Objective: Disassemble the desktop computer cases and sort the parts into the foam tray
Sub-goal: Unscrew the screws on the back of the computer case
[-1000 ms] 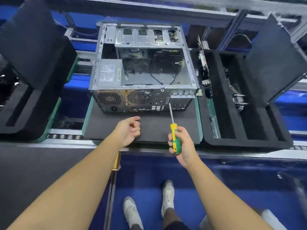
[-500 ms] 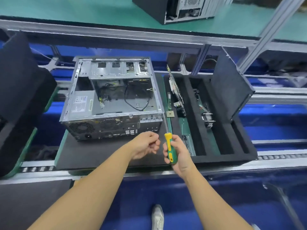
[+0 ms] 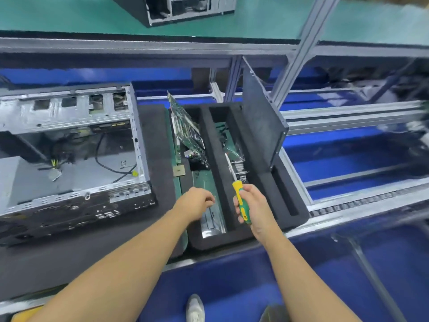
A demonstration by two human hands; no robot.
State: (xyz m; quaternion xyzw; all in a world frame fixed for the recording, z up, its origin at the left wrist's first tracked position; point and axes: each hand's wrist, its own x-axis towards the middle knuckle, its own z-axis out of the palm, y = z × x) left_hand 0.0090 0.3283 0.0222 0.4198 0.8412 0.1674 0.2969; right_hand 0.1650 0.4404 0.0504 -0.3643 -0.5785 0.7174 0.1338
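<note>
The open metal computer case (image 3: 69,163) lies on a black mat (image 3: 154,135) at the left, with loose cables inside. To its right sits the black foam tray (image 3: 214,159). A green circuit board (image 3: 185,126) stands in the tray's left slot, small metal parts (image 3: 240,167) lie in the middle slot, and a dark side panel (image 3: 260,126) leans in the right slot. My left hand (image 3: 195,203) hovers over the near end of the left slot, fingertips bunched, with nothing visible between them. My right hand (image 3: 254,205) grips a yellow-green screwdriver (image 3: 237,187), shaft pointing away over the middle slot.
A second computer case (image 3: 176,8) stands on the green surface beyond the aluminium frame rail (image 3: 148,46). Blue bins (image 3: 348,159) lie to the right of the tray. A roller conveyor edge (image 3: 362,203) runs along the front right. My shoe (image 3: 195,307) is on the blue floor below.
My view swung right, so the tray is now centred. Both hands moved from in front of the case to over the tray's near end, the right still holding the screwdriver.
</note>
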